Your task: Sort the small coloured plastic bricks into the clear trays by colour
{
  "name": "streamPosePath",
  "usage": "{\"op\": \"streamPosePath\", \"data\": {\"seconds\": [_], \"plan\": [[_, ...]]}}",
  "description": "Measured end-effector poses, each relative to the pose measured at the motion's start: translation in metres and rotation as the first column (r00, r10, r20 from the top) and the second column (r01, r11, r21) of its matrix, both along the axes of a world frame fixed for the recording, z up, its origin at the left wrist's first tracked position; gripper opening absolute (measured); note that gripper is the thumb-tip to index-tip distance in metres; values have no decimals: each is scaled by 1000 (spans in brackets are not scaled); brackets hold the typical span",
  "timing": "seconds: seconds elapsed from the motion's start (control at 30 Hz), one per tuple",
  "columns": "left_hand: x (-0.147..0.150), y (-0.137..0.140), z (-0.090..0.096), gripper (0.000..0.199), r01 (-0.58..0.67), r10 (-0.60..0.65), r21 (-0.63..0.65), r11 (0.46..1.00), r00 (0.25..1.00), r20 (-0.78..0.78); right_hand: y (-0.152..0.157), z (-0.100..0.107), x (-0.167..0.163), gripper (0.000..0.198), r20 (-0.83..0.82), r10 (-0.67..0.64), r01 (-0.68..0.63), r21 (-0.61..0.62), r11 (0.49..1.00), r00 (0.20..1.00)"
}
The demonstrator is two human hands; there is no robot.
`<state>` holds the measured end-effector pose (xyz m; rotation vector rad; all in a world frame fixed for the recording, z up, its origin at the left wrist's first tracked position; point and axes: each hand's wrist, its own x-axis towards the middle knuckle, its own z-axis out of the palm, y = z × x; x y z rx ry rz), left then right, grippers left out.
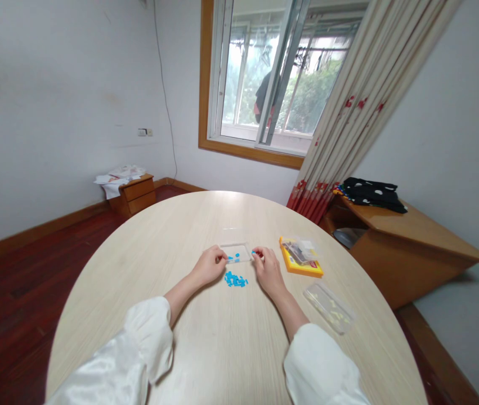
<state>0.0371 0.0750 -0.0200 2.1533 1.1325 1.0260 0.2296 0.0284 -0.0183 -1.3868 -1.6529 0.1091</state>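
A shallow clear plastic box (234, 246) lies on the round table, with a few small blue pieces (237, 256) in it. My left hand (211, 264) is closed in a pinch at the box's left edge. A bit of blue shows beside those fingertips, but I cannot tell whether they grip it or the box. At the box's right side, my right hand (268, 271) pinches a small blue piece (253, 252) between thumb and finger. Just in front of the box, between both hands, is a loose pile of small blue pieces (235, 279), too small to make out singly.
Right of my right hand lies a yellow box (289, 264) with a clear case (307, 250) on top. Nearer me is a clear tray (321, 304) of pale yellow pieces. A wooden cabinet (391, 242) stands beyond the pale table (222, 349). Someone's dark clothing shows through the window.
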Motion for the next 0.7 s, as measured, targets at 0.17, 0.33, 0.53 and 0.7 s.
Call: {"op": "streamPosePath", "data": {"seconds": [0.17,0.33,0.53,0.7], "plan": [[0,0,-2,18,60,-60,0,998,998,10,-1,3,-1,13,32,8,-8,0,1000,999],[0,0,-2,18,70,-70,4,998,997,10,-1,3,-1,17,31,-4,4,-3,1000,1000],[0,0,0,18,53,-53,-15,999,999,-8,0,1,1,20,21,-20,20,5,1000,1000],[1,3,-3,18,-8,8,-16,1000,1000,22,-3,5,-2,16,38,8,-8,-6,1000,999]]}}
